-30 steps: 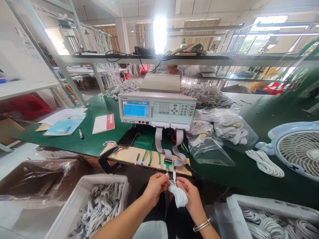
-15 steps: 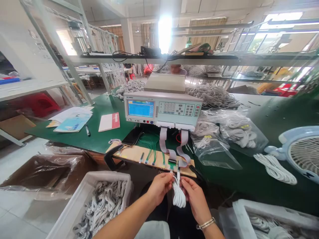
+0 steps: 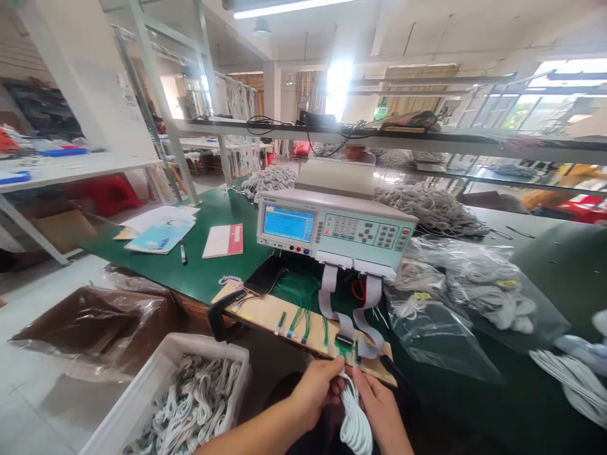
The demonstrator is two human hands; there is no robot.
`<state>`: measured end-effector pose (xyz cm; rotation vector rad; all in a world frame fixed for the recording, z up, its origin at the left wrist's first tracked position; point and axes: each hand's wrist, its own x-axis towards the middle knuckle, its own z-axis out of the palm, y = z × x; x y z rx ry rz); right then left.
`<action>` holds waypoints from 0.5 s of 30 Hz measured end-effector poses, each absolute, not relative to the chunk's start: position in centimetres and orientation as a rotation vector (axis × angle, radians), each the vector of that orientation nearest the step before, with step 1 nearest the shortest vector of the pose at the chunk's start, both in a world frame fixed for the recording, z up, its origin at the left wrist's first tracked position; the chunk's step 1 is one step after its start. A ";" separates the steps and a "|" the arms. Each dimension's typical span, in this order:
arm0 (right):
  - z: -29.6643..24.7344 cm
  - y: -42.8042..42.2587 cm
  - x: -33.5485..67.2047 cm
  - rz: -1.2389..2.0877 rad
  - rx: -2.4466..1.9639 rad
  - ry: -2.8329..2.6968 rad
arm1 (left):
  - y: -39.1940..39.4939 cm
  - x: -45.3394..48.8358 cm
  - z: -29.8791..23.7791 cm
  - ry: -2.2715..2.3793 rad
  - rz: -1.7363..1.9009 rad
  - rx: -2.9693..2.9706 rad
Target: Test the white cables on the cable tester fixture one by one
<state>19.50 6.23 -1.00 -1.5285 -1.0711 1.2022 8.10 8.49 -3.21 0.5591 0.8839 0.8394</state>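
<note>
Both my hands hold a coiled white cable (image 3: 355,423) at the near edge of the green bench. My left hand (image 3: 317,392) pinches one cable end, and my right hand (image 3: 379,407) grips the bundle and the other end. The two ends sit at the small sockets on the wooden fixture board (image 3: 303,328). Grey ribbon cables (image 3: 348,316) run from that board up to the cable tester (image 3: 336,227), whose blue screen is lit.
A white bin of coiled cables (image 3: 184,398) stands at lower left beside a bag-lined cardboard box (image 3: 90,319). Clear bags of cables (image 3: 465,297) lie right of the tester. Papers, a pen and a red-and-white booklet (image 3: 224,240) lie on the left. A metal shelf (image 3: 379,139) spans overhead.
My view has swung left and up, so the fan and the right-hand bin have left the picture. My hands have pushed forward with the cable ends to the board's sockets.
</note>
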 end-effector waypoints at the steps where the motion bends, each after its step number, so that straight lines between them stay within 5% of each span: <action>1: -0.8 6.2 19.4 1.161 -1.536 -1.124 | 8.5 8.0 -3.1 0.890 0.838 0.555; 9: -1.9 2.5 17.8 0.898 -1.718 -1.159 | 4.5 7.5 -2.7 1.060 0.764 0.443; 15: -2.5 -0.6 18.2 0.985 -1.823 -1.300 | 3.9 4.6 -6.6 1.170 0.296 0.474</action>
